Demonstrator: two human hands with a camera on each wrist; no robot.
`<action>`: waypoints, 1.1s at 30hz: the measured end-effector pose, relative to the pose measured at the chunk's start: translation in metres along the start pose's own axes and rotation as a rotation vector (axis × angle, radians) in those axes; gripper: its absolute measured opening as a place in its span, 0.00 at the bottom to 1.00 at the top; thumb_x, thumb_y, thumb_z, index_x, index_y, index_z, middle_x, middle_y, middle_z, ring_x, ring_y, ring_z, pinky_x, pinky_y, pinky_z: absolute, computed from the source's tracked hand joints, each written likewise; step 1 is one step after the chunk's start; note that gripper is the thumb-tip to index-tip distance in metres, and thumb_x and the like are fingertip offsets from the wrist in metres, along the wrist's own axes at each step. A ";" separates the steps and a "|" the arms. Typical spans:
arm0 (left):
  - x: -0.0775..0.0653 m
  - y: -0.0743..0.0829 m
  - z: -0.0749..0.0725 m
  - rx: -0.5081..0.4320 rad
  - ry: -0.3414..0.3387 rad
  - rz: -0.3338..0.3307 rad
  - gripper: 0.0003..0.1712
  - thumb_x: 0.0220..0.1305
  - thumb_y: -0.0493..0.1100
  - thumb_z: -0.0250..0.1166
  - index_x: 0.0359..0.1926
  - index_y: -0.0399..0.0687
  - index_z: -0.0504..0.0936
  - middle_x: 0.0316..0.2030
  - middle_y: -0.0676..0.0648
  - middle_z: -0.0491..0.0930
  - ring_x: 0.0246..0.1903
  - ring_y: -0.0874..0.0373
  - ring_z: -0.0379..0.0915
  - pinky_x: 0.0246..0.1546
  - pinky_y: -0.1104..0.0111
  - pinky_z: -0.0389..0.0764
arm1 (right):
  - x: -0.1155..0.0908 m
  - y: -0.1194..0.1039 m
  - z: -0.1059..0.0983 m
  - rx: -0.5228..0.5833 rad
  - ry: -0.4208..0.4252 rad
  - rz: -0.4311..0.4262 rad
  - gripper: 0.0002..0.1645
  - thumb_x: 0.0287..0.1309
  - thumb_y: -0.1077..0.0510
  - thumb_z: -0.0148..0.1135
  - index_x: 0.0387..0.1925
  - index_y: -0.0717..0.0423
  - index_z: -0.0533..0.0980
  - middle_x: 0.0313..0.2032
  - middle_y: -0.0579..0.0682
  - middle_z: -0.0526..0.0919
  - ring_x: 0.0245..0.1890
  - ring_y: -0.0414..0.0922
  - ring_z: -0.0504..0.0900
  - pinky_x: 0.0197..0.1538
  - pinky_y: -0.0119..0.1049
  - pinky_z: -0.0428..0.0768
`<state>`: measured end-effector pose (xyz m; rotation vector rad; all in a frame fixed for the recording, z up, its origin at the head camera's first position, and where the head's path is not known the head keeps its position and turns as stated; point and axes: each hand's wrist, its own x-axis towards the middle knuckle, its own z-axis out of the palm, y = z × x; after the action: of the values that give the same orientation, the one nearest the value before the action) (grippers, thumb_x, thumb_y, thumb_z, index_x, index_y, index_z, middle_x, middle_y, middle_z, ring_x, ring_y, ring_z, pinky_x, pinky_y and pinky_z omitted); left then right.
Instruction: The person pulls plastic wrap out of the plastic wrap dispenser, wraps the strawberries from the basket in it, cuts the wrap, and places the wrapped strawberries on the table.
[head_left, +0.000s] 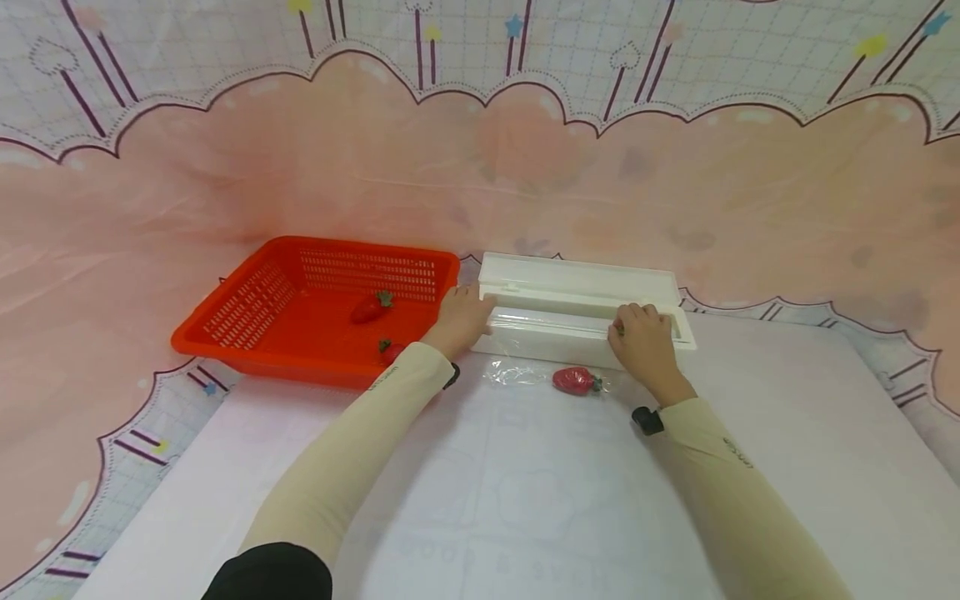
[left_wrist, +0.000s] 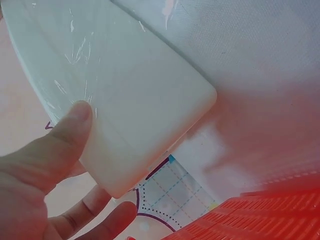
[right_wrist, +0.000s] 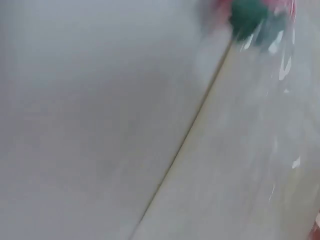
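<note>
A long white cling film box (head_left: 555, 346) stands with its lid raised and a roll of clear film (head_left: 551, 319) inside. My left hand (head_left: 459, 321) grips its left end. In the left wrist view the thumb (left_wrist: 75, 122) presses the film-covered wall, with fingers around the corner. My right hand (head_left: 643, 346) curls over the front wall near the right end, a small green bit showing at its fingers; what that is I cannot tell. Clear film hangs down the front to a strawberry (head_left: 573, 381) wrapped in it on the table. The right wrist view catches its blurred green leaves (right_wrist: 250, 20).
To the left of the box stands a red plastic basket (head_left: 247, 360) with slotted walls. One strawberry (head_left: 367, 308) lies inside, and another (head_left: 390, 352) is partly hidden by the left sleeve. A white sheet (head_left: 525, 500) covers the table. Behind hangs a patterned pink cloth (head_left: 375, 183).
</note>
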<state>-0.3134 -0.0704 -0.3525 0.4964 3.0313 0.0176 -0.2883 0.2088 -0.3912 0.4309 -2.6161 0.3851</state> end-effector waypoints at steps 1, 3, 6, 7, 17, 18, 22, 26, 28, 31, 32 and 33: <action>0.000 0.000 0.000 0.002 0.001 -0.002 0.27 0.61 0.48 0.63 0.60 0.50 0.70 0.60 0.37 0.67 0.61 0.43 0.61 0.66 0.54 0.59 | -0.002 0.005 -0.002 0.005 -0.004 0.005 0.08 0.59 0.60 0.54 0.29 0.62 0.70 0.31 0.59 0.78 0.43 0.61 0.73 0.47 0.58 0.67; 0.000 0.001 0.000 0.008 0.004 -0.002 0.27 0.61 0.48 0.63 0.60 0.50 0.70 0.60 0.37 0.67 0.61 0.43 0.62 0.65 0.54 0.59 | -0.006 0.014 -0.006 0.007 -0.013 0.005 0.08 0.59 0.60 0.54 0.29 0.62 0.71 0.32 0.60 0.78 0.44 0.62 0.72 0.47 0.60 0.66; -0.001 0.002 -0.001 0.030 0.011 0.004 0.26 0.61 0.48 0.63 0.59 0.49 0.70 0.59 0.36 0.67 0.60 0.42 0.62 0.65 0.54 0.60 | -0.010 0.022 -0.011 0.011 -0.022 0.007 0.08 0.60 0.60 0.55 0.30 0.62 0.71 0.33 0.60 0.78 0.45 0.63 0.72 0.47 0.61 0.67; 0.000 0.003 -0.001 0.033 0.011 0.007 0.26 0.61 0.48 0.63 0.59 0.49 0.70 0.59 0.36 0.67 0.60 0.43 0.62 0.65 0.54 0.60 | -0.011 0.024 -0.012 0.008 -0.026 0.007 0.08 0.60 0.60 0.55 0.31 0.62 0.72 0.34 0.60 0.79 0.45 0.63 0.72 0.47 0.62 0.67; -0.004 0.004 -0.002 0.002 0.019 0.003 0.25 0.61 0.47 0.63 0.58 0.49 0.70 0.58 0.37 0.68 0.59 0.43 0.63 0.64 0.54 0.60 | -0.025 0.054 -0.026 0.035 0.007 0.077 0.07 0.59 0.62 0.55 0.31 0.65 0.72 0.34 0.63 0.80 0.44 0.65 0.72 0.46 0.64 0.66; -0.004 0.004 -0.002 0.006 0.019 0.001 0.25 0.61 0.47 0.63 0.58 0.49 0.70 0.58 0.36 0.68 0.59 0.43 0.63 0.64 0.54 0.60 | -0.026 0.057 -0.027 0.039 0.006 0.081 0.07 0.59 0.62 0.55 0.31 0.65 0.73 0.35 0.63 0.80 0.45 0.65 0.72 0.46 0.64 0.66; -0.005 0.003 -0.003 0.006 0.018 -0.004 0.25 0.61 0.47 0.62 0.59 0.49 0.70 0.58 0.37 0.68 0.59 0.43 0.63 0.65 0.54 0.60 | -0.029 0.064 -0.030 0.024 0.016 0.062 0.07 0.59 0.62 0.55 0.31 0.65 0.73 0.38 0.65 0.80 0.46 0.66 0.71 0.46 0.65 0.67; -0.004 0.003 -0.003 0.024 0.018 0.005 0.25 0.61 0.47 0.63 0.59 0.48 0.70 0.57 0.36 0.68 0.58 0.43 0.64 0.64 0.54 0.61 | -0.034 0.070 -0.034 0.033 0.038 0.079 0.08 0.59 0.62 0.57 0.30 0.64 0.72 0.40 0.66 0.78 0.46 0.64 0.69 0.44 0.61 0.65; -0.004 0.003 -0.003 0.043 0.016 0.006 0.25 0.61 0.47 0.63 0.58 0.48 0.70 0.57 0.36 0.69 0.58 0.43 0.64 0.63 0.55 0.62 | -0.036 0.073 -0.035 0.048 0.043 0.088 0.08 0.59 0.62 0.57 0.30 0.64 0.71 0.40 0.66 0.77 0.44 0.63 0.69 0.43 0.60 0.64; -0.004 0.003 -0.002 0.047 0.018 0.004 0.25 0.61 0.47 0.63 0.59 0.49 0.70 0.56 0.37 0.69 0.57 0.43 0.64 0.63 0.55 0.62 | -0.037 0.077 -0.036 0.087 0.019 0.112 0.09 0.61 0.61 0.57 0.32 0.64 0.71 0.39 0.65 0.75 0.43 0.63 0.68 0.42 0.58 0.63; -0.004 0.003 -0.002 0.043 0.018 0.005 0.26 0.61 0.47 0.63 0.59 0.49 0.70 0.56 0.37 0.69 0.57 0.43 0.65 0.63 0.55 0.62 | -0.037 0.078 -0.036 0.109 0.010 0.119 0.09 0.61 0.60 0.57 0.32 0.65 0.71 0.39 0.66 0.75 0.43 0.62 0.68 0.42 0.59 0.63; -0.004 0.003 -0.002 0.034 0.019 0.005 0.26 0.61 0.47 0.63 0.59 0.49 0.70 0.56 0.38 0.69 0.57 0.44 0.65 0.63 0.55 0.62 | -0.037 0.079 -0.036 0.143 0.001 0.127 0.09 0.62 0.61 0.56 0.33 0.65 0.71 0.39 0.66 0.75 0.43 0.62 0.68 0.44 0.59 0.64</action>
<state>-0.3084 -0.0689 -0.3503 0.5090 3.0536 -0.0292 -0.2717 0.3009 -0.3935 0.3116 -2.6319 0.6176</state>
